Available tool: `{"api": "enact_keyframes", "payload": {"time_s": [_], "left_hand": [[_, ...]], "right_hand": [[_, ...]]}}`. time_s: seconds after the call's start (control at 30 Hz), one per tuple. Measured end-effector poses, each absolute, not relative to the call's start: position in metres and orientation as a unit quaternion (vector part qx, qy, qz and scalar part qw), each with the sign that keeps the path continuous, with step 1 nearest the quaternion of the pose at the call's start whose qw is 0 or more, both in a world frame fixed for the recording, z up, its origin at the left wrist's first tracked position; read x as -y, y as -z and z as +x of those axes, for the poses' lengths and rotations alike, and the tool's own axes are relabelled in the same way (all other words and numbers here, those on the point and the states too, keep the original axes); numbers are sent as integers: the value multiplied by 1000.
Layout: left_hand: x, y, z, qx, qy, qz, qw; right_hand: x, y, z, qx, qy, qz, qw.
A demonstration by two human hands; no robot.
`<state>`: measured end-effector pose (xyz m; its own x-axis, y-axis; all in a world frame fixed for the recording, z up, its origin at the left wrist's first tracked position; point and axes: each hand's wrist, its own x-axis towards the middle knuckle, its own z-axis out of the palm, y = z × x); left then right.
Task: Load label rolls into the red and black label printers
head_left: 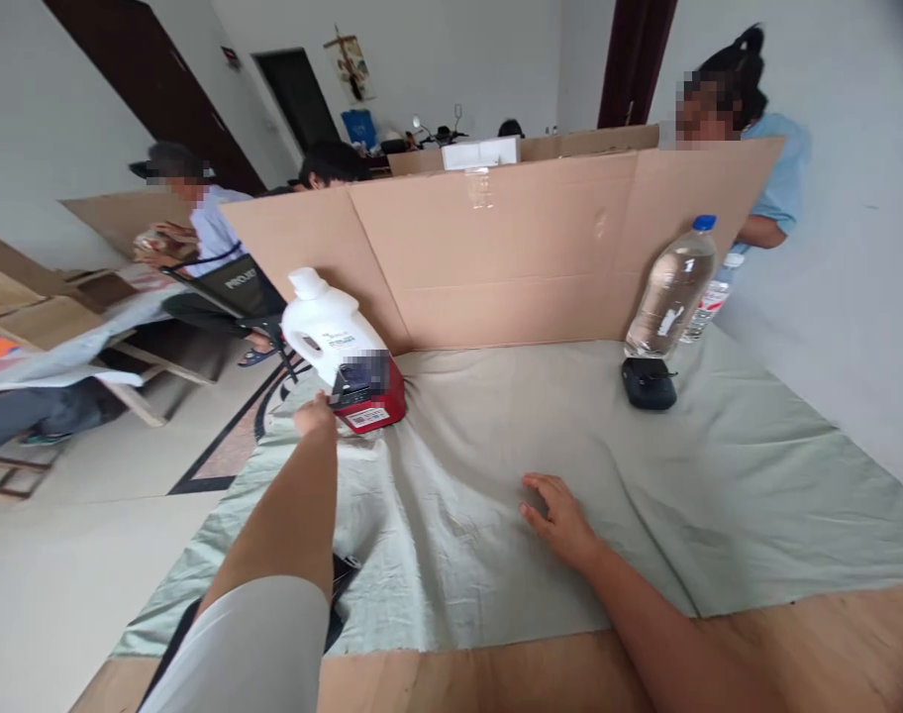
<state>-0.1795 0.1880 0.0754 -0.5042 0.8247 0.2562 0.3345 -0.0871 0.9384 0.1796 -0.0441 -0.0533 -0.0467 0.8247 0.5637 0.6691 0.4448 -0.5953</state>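
Red box (368, 394) seemingly touches left hand (314, 414).

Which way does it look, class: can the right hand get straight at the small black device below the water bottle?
Probably yes: the right hand lies flat on the cloth, and only bare cloth separates it from the black device.

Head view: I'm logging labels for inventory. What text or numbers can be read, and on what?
"1": on the clear bottle.
Chair back: white lettering, too small to read.
White jug label: blurred.
Red box, at the left hand: barcode sticker, unreadable.
Second bottle label: unreadable.
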Motion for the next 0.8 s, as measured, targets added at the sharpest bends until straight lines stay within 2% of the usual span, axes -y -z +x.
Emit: {"api": "enact_keyframes", "payload": {"time_s": [0.13,0.27,0.33,0.4,0.53,0.63,0.8], "left_hand": [[-185,-82,-162,-718,-579,357,150],[-162,-76,-116,-718,-569,396,65],[-140,-65,-87,-664,-571,468,118],[-113,-47,-54,-605,-568,512,222],[-55,-2,4,-549,-511,554,361],[-19,23,27,-517,-430,669,316],[17,20,30,-458,-145,861,166]], "right_hand": [[21,40,209,718,-72,-542,431],[-32,-1,283,587,88,-675,438],[-58,-22,323,517,128,-751,391],[-77,-36,355,486,114,-805,322],[-89,-38,387,399,-36,-887,231],[-83,-32,389,386,-78,-894,216],[-61,-26,368,423,-51,-870,249]]}}
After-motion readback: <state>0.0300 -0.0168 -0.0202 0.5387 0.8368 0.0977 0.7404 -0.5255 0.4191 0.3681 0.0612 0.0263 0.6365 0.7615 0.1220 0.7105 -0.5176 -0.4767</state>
